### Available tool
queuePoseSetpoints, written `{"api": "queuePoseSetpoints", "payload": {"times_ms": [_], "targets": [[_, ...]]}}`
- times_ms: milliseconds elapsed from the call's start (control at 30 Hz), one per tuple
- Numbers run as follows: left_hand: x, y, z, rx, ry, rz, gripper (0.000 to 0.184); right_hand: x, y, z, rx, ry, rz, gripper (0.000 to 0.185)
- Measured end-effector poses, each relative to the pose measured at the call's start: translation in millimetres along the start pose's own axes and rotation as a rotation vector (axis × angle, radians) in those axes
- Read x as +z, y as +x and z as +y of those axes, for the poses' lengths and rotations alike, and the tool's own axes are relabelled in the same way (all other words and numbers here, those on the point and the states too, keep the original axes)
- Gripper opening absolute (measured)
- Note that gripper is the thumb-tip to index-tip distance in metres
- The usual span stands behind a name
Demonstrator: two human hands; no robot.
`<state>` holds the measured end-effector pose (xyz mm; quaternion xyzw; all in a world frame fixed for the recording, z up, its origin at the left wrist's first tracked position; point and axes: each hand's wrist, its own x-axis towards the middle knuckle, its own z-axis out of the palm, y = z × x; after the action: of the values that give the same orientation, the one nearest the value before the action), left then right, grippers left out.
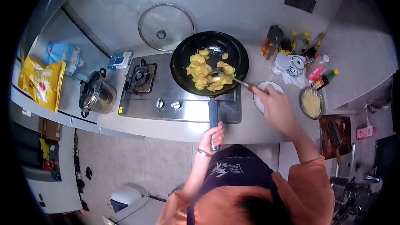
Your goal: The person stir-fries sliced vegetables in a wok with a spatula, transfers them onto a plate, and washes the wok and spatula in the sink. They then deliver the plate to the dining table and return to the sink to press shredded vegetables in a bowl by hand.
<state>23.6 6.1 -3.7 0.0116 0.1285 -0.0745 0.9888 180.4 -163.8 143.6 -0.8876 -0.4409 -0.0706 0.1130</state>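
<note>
My left hand (211,138) is wrapped round the grey handle of a black wok (179,68) on the right side of the gas stove. Yellowish food slices (199,67) lie in the wok in two loose heaps. With my right hand (275,106) I grip the brown handle of a spatula (238,81). Its metal shaft reaches over the rim and its far end is among the slices, mostly hidden by them. A white plate (260,104) sits on the counter, partly behind my right hand.
A glass lid (166,27) leans against the wall behind the stove (141,106). Left of it stands a pressure cooker (98,93). Bottles (306,43), a bowl of pale strips (311,103) and a cutting board (343,135) with a cleaver (334,135) are at the right.
</note>
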Motion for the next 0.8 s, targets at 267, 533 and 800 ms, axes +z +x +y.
{"api": "queuePoseSetpoints", "payload": {"times_ms": [267,533,800], "targets": [[-1.4,-0.2,1.9,-0.006,-0.003,-0.018,0.009,47.3,40.1,12.7,-0.168,0.053,0.248,0.049],[-2.9,-1.4,1.1,0.007,-0.027,-0.064,0.014,-13.2,9.7,19.9,-0.014,0.292,0.149,0.034],[-1.5,0.6,-2.5,0.021,-0.014,-0.068,0.013,6.4,45.9,25.5,-0.251,0.817,0.292,0.029]]}}
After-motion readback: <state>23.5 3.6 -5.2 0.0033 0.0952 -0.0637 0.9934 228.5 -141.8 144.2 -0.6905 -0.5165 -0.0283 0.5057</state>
